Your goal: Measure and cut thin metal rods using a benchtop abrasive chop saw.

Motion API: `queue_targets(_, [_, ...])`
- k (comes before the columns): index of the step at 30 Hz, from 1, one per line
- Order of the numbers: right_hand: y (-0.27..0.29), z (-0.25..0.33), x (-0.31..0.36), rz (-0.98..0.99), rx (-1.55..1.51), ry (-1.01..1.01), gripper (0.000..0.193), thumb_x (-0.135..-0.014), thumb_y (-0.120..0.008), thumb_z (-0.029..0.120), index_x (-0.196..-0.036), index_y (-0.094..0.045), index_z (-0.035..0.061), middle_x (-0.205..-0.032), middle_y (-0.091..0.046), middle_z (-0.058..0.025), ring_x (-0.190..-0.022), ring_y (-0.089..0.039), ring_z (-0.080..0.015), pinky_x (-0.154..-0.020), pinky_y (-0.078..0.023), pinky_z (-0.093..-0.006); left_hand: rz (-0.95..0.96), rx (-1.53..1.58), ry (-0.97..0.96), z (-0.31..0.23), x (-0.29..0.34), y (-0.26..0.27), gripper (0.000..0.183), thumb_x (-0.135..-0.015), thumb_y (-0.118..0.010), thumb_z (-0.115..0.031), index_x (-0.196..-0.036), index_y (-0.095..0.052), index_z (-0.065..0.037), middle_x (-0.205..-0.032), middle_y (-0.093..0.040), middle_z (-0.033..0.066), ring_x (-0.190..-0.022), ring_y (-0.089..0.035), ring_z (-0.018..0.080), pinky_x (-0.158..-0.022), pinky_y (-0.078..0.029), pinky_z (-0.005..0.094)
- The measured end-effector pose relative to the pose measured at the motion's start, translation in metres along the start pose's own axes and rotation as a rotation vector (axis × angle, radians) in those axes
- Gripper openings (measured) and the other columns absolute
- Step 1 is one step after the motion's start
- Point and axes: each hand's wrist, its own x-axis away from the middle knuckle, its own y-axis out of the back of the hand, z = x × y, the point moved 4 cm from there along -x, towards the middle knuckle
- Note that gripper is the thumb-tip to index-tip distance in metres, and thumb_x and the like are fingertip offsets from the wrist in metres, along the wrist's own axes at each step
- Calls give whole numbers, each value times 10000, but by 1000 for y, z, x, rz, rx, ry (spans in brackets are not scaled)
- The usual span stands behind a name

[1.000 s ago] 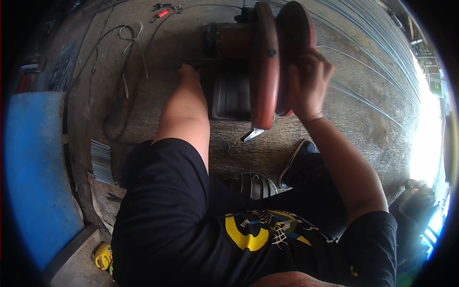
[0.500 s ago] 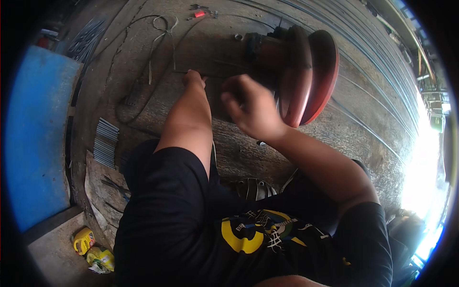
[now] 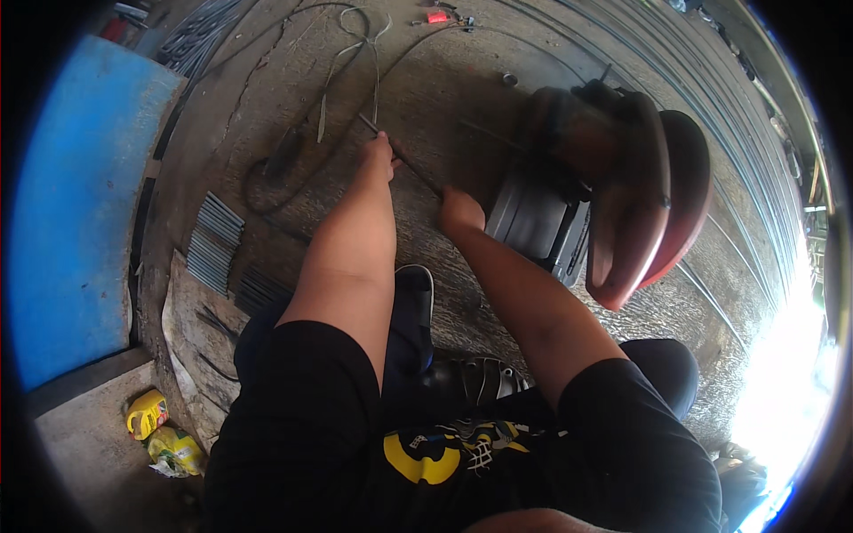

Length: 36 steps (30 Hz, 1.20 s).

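A thin dark metal rod (image 3: 418, 169) slants between my two hands over the worn ground. My left hand (image 3: 378, 158) is closed round it near its far end, and a short tip pokes out past the fingers. My right hand (image 3: 463, 211) grips the nearer end, its fingers partly hidden behind the back of the hand. Just right of that hand stands a cut-off saw with a black base (image 3: 540, 213) and a red guard (image 3: 633, 200). The saw is partly blurred, and its disc cannot be made out.
Short cut rods (image 3: 213, 240) lie in a row at left, near a blue panel (image 3: 84, 213). A cable (image 3: 378, 62) loops beyond my left hand. Long thin bars (image 3: 746, 178) run along the right. A small red object (image 3: 436, 17) lies far off; yellow packages (image 3: 149, 413) are lower left.
My right hand has come down from beside the saw's guard and now grips the rod's near end. The rod has turned to slant toward me. The whole view has shifted too.
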Motion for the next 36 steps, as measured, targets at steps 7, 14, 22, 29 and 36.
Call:
queue_targets(7, [-50,21,-38,272,-34,-94,298,-937,-440,113,-1146,-613,-9,-1145,-648,-222,-1087,-633,-350,-904,-527,-450,-76,-1256,-461,23,-8,-33,402,-886,-624,-303,-1236,-602,-108,-1188,-614,122,-1141,-556,285,-980,-428,488])
queue_targets(14, [-64,17,-44,312,-54,-84,320,-951,-471,202,-1163,-613,9,-1158,-641,-233,-1074,-641,-353,-896,-531,-443,-238,-1512,-376,54,20,-14,625,-868,-622,-338,-1450,-407,-265,-1486,-328,98,-1370,-292,376,-1078,-289,555])
queue_targets(22, [31,52,-87,66,-312,-210,305,-903,-530,208,-1096,-662,12,-1109,-664,-217,-1069,-640,-351,-908,-516,-453,-317,-1371,-217,34,57,-33,526,-873,-614,-402,-1337,-496,-186,-1421,-405,145,-1262,-439,307,-986,-407,506])
queue_targets(29, [91,104,-76,-101,-178,-98,293,-919,-484,172,-1098,-675,40,-1218,-634,-169,-1150,-613,-290,-935,-506,-401,-358,-1121,-221,4,96,-27,467,-882,-597,-403,-1272,-531,-155,-1330,-478,155,-1187,-510,277,-938,-455,454])
queue_targets(36, [129,138,-68,-209,-42,-13,314,-906,-557,298,-1063,-707,72,-1136,-689,-92,-1064,-658,-239,-880,-512,-422,-205,-824,-420,13,103,-33,442,-888,-590,-395,-1251,-541,-148,-1277,-500,149,-1155,-527,276,-923,-463,446])
